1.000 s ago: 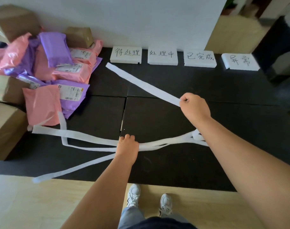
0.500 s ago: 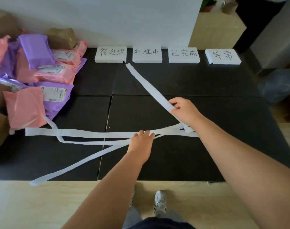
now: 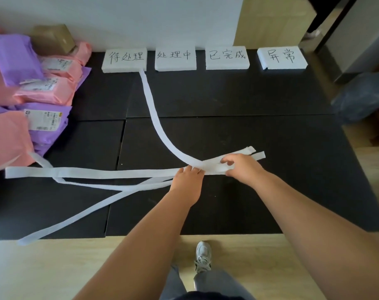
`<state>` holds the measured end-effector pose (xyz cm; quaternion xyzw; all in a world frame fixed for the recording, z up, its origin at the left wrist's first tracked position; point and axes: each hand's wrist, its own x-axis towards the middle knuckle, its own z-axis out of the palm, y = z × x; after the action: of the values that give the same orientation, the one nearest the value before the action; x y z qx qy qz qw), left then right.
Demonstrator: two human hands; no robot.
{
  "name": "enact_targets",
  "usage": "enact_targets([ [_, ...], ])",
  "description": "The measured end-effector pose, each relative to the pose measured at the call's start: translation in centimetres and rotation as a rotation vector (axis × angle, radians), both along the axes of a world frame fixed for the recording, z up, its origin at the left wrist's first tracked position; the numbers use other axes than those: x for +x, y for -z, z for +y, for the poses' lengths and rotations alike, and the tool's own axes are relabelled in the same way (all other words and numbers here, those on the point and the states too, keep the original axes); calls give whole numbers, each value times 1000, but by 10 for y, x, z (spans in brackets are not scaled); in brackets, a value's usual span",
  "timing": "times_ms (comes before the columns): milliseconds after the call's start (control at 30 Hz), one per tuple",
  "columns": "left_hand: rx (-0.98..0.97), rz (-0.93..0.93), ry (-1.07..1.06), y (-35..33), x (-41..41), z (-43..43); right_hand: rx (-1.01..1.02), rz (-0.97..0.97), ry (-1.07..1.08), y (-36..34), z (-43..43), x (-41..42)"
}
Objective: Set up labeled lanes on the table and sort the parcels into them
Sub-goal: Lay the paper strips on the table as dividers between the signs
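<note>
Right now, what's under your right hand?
The curved strip from the first label block runs under the right hand, crossing flat strips on the black table. How many layers it covers is hidden.

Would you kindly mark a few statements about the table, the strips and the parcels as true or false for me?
1. Four labels stand along the table's far edge. True.
2. The parcels lie sorted in front of the labels. False: they are piled at the table's left end.
3. A curved strip runs from the leftmost label to the right hand. True.
4. The left hand touches nothing. False: its fingers press on strips beside the right hand.
</note>
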<state>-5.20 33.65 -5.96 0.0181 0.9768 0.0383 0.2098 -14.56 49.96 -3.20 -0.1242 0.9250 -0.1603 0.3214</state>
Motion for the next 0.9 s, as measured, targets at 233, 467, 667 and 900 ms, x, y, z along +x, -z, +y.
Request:
enact_targets([
  [233,27,-63,-39,4,4,2,7,135,-54,15,-6,-1],
  [467,-1,-128,-14,5,6,6,-235,234,195,-16,5,-23],
  [667,252,-86,-303,-17,-15,9,-317,189,305,-42,23,-24],
  [900,980,68,-864,-76,-59,5,-395,154,355,-52,48,-4],
])
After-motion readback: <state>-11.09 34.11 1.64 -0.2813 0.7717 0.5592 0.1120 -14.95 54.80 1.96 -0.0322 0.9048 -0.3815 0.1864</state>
